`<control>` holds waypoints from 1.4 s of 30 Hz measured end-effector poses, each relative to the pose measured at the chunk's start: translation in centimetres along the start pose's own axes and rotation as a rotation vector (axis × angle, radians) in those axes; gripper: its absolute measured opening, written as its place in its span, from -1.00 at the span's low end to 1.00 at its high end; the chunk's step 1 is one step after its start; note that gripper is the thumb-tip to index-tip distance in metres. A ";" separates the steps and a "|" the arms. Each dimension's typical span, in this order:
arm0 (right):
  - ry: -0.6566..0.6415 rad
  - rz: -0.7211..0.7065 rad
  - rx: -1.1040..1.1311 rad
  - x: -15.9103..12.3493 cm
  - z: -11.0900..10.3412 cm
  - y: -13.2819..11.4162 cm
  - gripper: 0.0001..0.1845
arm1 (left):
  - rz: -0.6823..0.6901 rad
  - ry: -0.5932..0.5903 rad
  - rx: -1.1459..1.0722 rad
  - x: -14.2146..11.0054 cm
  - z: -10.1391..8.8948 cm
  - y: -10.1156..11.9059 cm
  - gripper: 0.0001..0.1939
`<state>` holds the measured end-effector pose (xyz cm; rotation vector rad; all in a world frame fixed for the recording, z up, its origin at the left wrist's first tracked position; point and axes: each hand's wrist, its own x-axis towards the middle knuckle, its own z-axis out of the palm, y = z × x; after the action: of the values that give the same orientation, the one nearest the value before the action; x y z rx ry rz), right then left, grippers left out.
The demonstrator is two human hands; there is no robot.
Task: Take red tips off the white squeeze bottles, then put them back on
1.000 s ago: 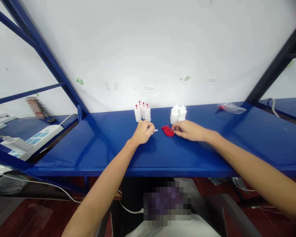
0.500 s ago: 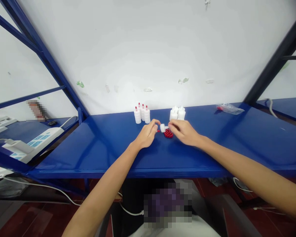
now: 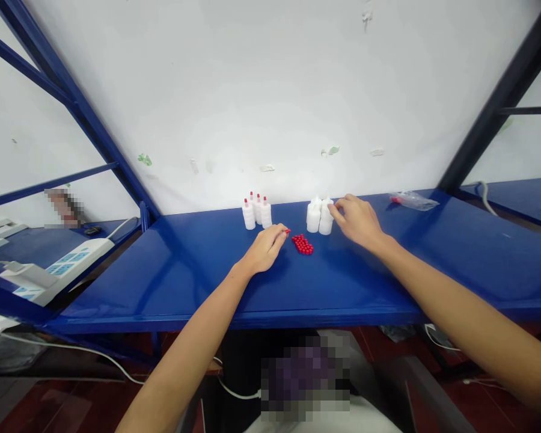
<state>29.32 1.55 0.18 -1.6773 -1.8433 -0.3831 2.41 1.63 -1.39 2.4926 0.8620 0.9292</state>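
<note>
My left hand [image 3: 265, 248] is closed above the blue table [image 3: 184, 270], with a red cap [image 3: 287, 231] showing at its fingertips. Whether more is inside the palm is hidden. Just right of it lies a cluster of small red caps [image 3: 303, 244]. My right hand [image 3: 358, 221] is at the group of white squeeze bottles, thumb and forefinger pinched at the upper right side of the front bottle [image 3: 325, 221]. Beside that one stands another white bottle [image 3: 313, 218] with a bare nozzle. Behind my left hand several white bottles [image 3: 249, 215] stand upright with red caps on.
A clear plastic bag [image 3: 417, 200] with something red in it lies at the back right. On the left are a white power strip [image 3: 79, 264] and a blue metal frame [image 3: 90, 126]. A white wall rises behind the table.
My right hand has moved from the red caps, past a small white nozzled piece held between the hands, to the white bottles. At my left fingertips a red cap shows where a white nozzle was.
</note>
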 end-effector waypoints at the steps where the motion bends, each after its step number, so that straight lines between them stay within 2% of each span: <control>1: -0.013 -0.005 0.005 0.1 0.1 0.0 -0.51 | 0.002 -0.004 0.005 0.0 0.0 0.1 -0.66; 6: 0.041 -0.002 0.102 0.1 -0.7 -0.3 -0.57 | -0.005 0.011 0.092 -0.1 0.2 0.1 -0.68; 8: 0.033 -0.045 0.179 -0.4 -1.1 -1.1 -0.61 | 0.001 0.009 0.118 -0.1 0.2 0.2 -0.70; 12: -0.154 -0.170 0.363 -2.0 -1.3 -3.9 -0.62 | 0.066 0.018 0.171 -0.2 0.4 0.3 -0.68; 15: -0.333 -0.197 0.505 -3.0 -1.0 -5.6 -0.68 | 0.124 0.000 0.225 -0.3 0.4 0.2 -0.67; 18: -0.407 -0.265 0.572 -3.2 -1.0 -6.1 -0.73 | 0.159 -0.017 0.266 -0.3 0.4 0.3 -0.66; 23: -0.384 -0.456 0.491 -3.0 -1.2 -5.5 -0.73 | 0.151 -0.051 0.156 -0.2 0.6 1.0 -0.65; 26: -0.367 -0.509 0.483 -2.9 -1.2 -5.4 -0.69 | 0.163 -0.060 0.090 -0.2 0.5 1.4 -0.68; 29: -0.292 -0.439 0.537 -2.8 -1.4 -5.3 -0.63 | 0.226 0.026 0.114 -0.2 0.2 1.1 -0.71; 31: -0.253 -0.363 0.561 -2.6 -1.8 -5.0 -0.60 | 0.211 0.126 0.153 -0.3 -0.2 0.4 -0.72; 33: -0.300 -0.327 0.504 -2.3 -2.1 -4.4 -0.60 | 0.129 0.204 0.186 -0.3 -0.4 -0.3 -0.72; 35: -0.399 -0.322 0.368 -2.0 -2.3 -3.7 -0.66 | 0.030 0.223 0.213 -0.3 -0.5 -0.9 -0.67; 38: -0.546 -0.320 0.171 -1.8 -2.0 -2.8 -0.77 | -0.058 0.163 0.251 -0.2 -0.4 -1.0 -0.63; 42: -0.674 -0.347 0.094 -1.9 -1.2 -2.2 -0.83 | -0.076 0.078 0.249 -0.1 -0.4 -0.4 -0.59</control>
<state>27.44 -1.00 0.32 -1.5253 -2.6058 0.1638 1.92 1.88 -1.39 2.6226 1.1533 0.9504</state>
